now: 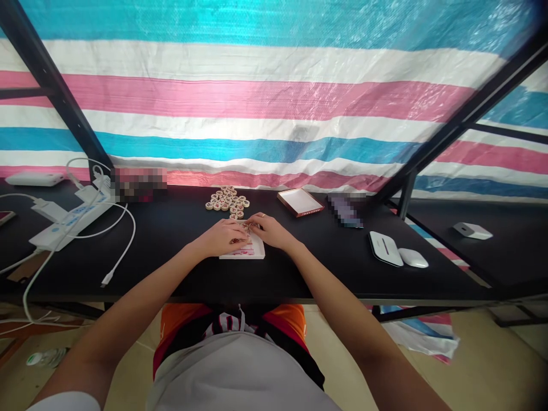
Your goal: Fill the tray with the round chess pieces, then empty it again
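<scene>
Several round wooden Chinese chess pieces [226, 200] lie clustered on the black table, just beyond a shallow white box [242, 256]. My left hand [223, 237] reaches over the left side of the box, its fingers curled round pieces that are partly hidden below them. From the right, my right hand [272, 229], with a ring on one finger, bends over the far right side of the box. Its fingertips close on pieces near the left fingertips. A pink-and-white printed sheet shows on the box floor.
An open box lid [301, 203] lies right of the pieces, near a blurred dark object [346, 211]. Farther right are a white-topped device [385, 249] and a white mouse [413, 258]. At left, a power strip [71, 220] trails white cables. Black frame posts flank the striped sheet.
</scene>
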Available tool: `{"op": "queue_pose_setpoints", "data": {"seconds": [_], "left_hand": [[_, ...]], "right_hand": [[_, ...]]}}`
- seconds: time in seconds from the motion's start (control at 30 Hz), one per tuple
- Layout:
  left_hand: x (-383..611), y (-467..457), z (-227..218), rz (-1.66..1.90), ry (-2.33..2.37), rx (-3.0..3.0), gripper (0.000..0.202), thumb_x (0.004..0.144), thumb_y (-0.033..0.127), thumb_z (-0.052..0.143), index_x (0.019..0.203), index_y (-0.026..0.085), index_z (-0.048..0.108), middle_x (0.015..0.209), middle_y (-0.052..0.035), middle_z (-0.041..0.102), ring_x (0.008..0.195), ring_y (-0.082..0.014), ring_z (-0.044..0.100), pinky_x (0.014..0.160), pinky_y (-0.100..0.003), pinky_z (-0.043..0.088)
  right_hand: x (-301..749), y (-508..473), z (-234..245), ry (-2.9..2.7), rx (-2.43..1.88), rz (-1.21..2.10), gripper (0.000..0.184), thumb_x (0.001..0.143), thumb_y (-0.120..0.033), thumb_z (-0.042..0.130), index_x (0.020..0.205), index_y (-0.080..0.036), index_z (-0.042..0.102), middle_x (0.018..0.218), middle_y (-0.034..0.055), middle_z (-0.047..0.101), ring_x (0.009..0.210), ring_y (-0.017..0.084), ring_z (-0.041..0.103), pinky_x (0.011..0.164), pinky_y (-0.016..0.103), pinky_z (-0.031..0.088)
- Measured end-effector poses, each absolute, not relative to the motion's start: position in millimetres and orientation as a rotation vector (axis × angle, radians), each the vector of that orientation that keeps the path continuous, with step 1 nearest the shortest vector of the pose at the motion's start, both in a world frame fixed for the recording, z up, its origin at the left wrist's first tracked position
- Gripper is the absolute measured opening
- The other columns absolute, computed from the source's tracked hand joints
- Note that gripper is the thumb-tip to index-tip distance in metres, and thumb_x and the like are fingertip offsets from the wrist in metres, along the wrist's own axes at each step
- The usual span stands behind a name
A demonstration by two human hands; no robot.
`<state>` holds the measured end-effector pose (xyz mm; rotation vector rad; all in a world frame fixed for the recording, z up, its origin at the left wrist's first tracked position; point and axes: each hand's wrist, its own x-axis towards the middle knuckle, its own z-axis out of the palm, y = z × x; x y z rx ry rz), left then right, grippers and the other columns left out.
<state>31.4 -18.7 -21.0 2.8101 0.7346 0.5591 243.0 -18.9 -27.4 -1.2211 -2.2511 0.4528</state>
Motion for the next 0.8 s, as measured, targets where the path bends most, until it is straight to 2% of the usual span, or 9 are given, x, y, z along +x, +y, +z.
{"op": "queue_pose_setpoints", "data": {"seconds": [0.33,0.6,0.7,0.8], "left_hand": [[29,-23,-19,0.507,0.831,2.911,0.029,0.093,0.035,0.046,0.107,0.025,0.070,0.118,-0.0049,0.062,0.110,-0.0228,0.051,0.099,-0.038,0.037],[20,-17,-13,0.692,0.849,2.768,0.036,0.095,0.041,0.041,0.104,0.020,0.069,0.108,-0.0078,0.063,0.104,-0.0215,0.055,0.097,-0.036,0.041],[7,-3,-13,0.792,1.007,2.661,0.039,0.095,0.042,0.038,0.099,0.019,0.068,0.101,-0.0078,0.063,0.101,-0.0214,0.055,0.095,-0.036,0.043],[-8,13,-19,0.812,1.253,2.607,0.037,0.094,0.041,0.040,0.102,0.018,0.068,0.105,-0.0086,0.063,0.104,-0.0236,0.053,0.095,-0.038,0.043]], "right_hand": [[243,-18,-29,-2.253,-1.202,0.454,0.023,0.088,-0.013,0.049,0.103,-0.017,0.067,0.103,0.0082,0.063,0.095,0.018,0.060,0.090,0.034,0.045],[244,-18,-28,-2.255,-1.202,0.463,0.025,0.089,-0.013,0.048,0.104,-0.017,0.067,0.102,0.0077,0.062,0.094,0.017,0.060,0.089,0.033,0.045],[244,-18,-27,-2.261,-1.218,0.461,0.024,0.088,-0.013,0.049,0.104,-0.017,0.067,0.103,0.0083,0.062,0.092,0.017,0.060,0.088,0.032,0.045],[244,-18,-27,-2.276,-1.221,0.463,0.025,0.089,-0.014,0.048,0.105,-0.017,0.067,0.104,0.0085,0.061,0.091,0.017,0.060,0.087,0.032,0.045]]}}
